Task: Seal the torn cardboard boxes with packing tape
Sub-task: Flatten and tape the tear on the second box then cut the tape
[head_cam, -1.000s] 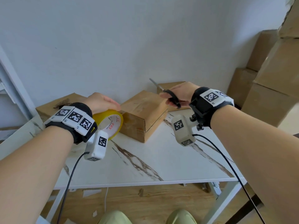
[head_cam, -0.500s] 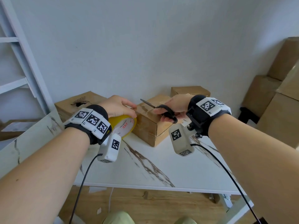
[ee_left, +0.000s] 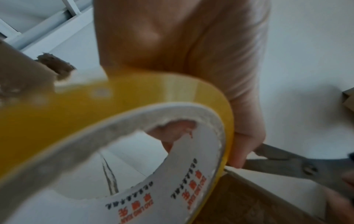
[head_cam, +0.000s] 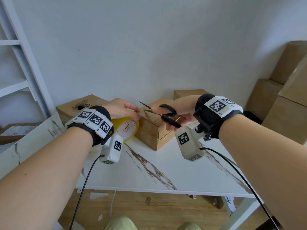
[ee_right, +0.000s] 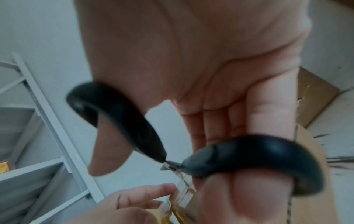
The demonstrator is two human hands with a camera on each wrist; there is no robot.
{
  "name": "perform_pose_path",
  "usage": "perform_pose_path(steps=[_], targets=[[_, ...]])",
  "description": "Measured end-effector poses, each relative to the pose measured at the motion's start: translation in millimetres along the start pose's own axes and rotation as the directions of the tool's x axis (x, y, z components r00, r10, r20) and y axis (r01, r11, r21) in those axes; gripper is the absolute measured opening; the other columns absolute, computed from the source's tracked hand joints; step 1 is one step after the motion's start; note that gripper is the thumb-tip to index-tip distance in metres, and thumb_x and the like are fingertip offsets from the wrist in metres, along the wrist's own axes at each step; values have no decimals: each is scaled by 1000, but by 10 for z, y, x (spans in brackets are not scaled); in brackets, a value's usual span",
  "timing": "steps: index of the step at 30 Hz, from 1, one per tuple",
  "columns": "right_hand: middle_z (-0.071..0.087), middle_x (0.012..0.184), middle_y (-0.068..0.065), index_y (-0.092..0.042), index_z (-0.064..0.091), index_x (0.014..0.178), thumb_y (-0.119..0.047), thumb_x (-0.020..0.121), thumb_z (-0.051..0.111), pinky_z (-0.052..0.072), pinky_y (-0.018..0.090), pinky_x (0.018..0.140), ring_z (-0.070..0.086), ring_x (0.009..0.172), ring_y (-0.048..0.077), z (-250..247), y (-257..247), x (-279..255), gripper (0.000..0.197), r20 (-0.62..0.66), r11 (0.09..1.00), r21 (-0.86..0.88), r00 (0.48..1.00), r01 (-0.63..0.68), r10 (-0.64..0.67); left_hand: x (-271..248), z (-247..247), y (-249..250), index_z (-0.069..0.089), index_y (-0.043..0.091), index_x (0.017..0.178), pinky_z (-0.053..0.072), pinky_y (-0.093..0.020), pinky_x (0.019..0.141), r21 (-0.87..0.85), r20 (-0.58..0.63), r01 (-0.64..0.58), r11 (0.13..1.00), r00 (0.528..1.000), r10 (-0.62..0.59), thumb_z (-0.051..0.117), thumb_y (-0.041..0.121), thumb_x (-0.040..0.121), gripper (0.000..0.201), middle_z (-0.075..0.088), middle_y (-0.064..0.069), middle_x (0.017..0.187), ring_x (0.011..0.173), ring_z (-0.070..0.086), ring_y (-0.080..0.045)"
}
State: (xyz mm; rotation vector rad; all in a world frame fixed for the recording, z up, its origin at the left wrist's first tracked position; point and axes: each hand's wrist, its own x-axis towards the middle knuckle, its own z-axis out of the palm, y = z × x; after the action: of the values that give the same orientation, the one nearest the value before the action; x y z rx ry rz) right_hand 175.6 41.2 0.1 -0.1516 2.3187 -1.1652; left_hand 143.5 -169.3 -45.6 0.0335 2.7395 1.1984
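A yellow roll of packing tape stands on edge against the left side of the middle cardboard box. My left hand grips the roll from above, fingers over its rim. Clear tape runs from the roll onto the box top. My right hand holds black-handled scissors, thumb and fingers through the loops. The blades are spread open over the box's left top edge, just beside my left fingertips.
A torn box with a ragged hole sits at the back left, another box behind the middle one. A white marble-patterned table carries them. White shelving stands at left; stacked large boxes at right.
My right hand has brought the scissors leftward over the box toward the tape, and the blades have spread open. My left hand stays on the roll. The camera has tilted.
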Motion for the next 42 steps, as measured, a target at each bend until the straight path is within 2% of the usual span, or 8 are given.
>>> perform_pose_path(steps=[3, 9, 14, 20, 25, 31, 39, 42], targets=[[63, 53, -1, -11, 58, 83, -50, 85, 57, 52, 23, 61, 59, 52, 11, -26, 28, -83, 40, 38, 999, -46, 999, -8, 10, -4, -1, 6, 69, 38, 97, 39, -27, 91, 0, 2, 9, 1000, 1000, -9, 78, 24, 72, 30, 64, 6, 102, 106, 54, -16], [63, 52, -1, -10, 58, 85, -47, 91, 51, 50, 16, 46, 57, 42, 7, -29, 22, -257, 39, 99, 996, -86, 994, -30, 38, -2, -7, -1, 68, 39, 94, 42, -28, 91, 1, 6, 18, 1000, 1000, -18, 77, 24, 72, 28, 65, 8, 98, 104, 56, -16], [62, 66, 7, -5, 60, 88, -51, 86, 56, 53, 20, 53, 58, 48, 11, 30, 7, -212, 47, 91, 993, -94, 993, -64, 73, 9, -20, -19, 67, 42, 94, 41, -33, 100, 18, 20, 20, 1000, 1000, -20, 78, 27, 72, 29, 63, 8, 100, 107, 54, -17], [62, 51, 5, -4, 58, 83, -39, 89, 59, 50, 17, 42, 58, 41, 11, 121, -23, -122, 36, 63, 998, 53, 998, -34, 31, -6, -35, -76, 67, 43, 101, 40, -38, 105, -12, 46, 29, 999, 999, -29, 76, 29, 73, 32, 62, 8, 103, 110, 55, -19], [61, 50, 5, -4, 58, 81, -36, 89, 60, 51, 17, 44, 56, 39, 11, 168, -46, -57, 33, 68, 990, 136, 997, -32, 23, 22, -30, -85, 67, 42, 102, 41, -38, 104, -34, 61, 19, 999, 998, -17, 76, 27, 73, 34, 64, 4, 107, 109, 57, -19], [54, 46, 0, -7, 52, 77, -29, 94, 54, 43, 12, 39, 49, 36, 7, 188, -55, -6, 27, 84, 988, 150, 996, 22, -35, 27, -32, -92, 69, 45, 92, 42, -39, 104, -72, 100, 37, 997, 995, -30, 79, 39, 48, 45, 67, 3, 107, 107, 59, -18], [52, 43, -2, -5, 48, 76, -20, 98, 48, 36, 9, 38, 42, 32, 3, 195, -98, 20, 26, 143, 982, 179, 986, 64, -90, 14, -44, -104, 70, 45, 93, 47, -37, 97, -101, 123, 45, 994, 992, -33, 80, 38, 39, 55, 68, -1, 107, 102, 62, -20], [52, 47, -1, -5, 52, 77, -22, 94, 54, 37, 9, 36, 43, 34, 3, 147, -91, 48, 24, 79, 984, 165, 993, 69, -83, -1, -37, -123, 65, 45, 98, 44, -32, 96, -75, 131, 21, 997, 991, -11, 83, 26, 53, 52, 66, 4, 108, 103, 60, -15]])
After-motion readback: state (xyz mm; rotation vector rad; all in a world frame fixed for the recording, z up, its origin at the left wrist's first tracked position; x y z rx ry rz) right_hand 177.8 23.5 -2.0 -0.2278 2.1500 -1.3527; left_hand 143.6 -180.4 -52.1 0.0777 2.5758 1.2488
